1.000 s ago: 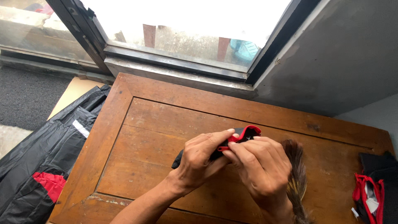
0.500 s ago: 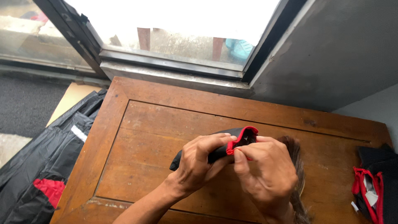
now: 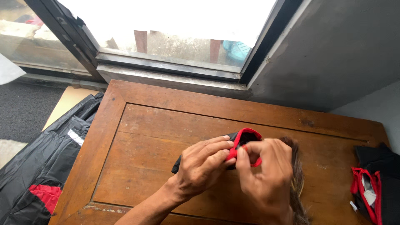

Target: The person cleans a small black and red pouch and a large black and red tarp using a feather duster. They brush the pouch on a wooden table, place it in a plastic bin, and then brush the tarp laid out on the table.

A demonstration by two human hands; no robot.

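Hands meet over the middle of a wooden table in the head view, both working on a small black pouch with a red rim. The pouch is soft fabric, dark on its body, with a bright red band running around its open mouth; the mouth faces up and toward the far edge of the table, and the inside looks dark. Its black lower end pokes out past the left hand's wrist toward the table's left side.

The left hand wraps over the pouch's body, its fingers curled close together and its fingertips pressing the red rim. The right hand pinches the same rim from the other side between thumb and forefinger, the remaining fingers folded in. The two hands touch at the rim.

A bundle of brownish bristles or feathers lies on the table just behind the right hand, running toward the near edge. At the right edge sits a black bag with red trim, open at the top. Off the table's left edge lies a black garment with a red patch. A window frame runs beyond the far edge.
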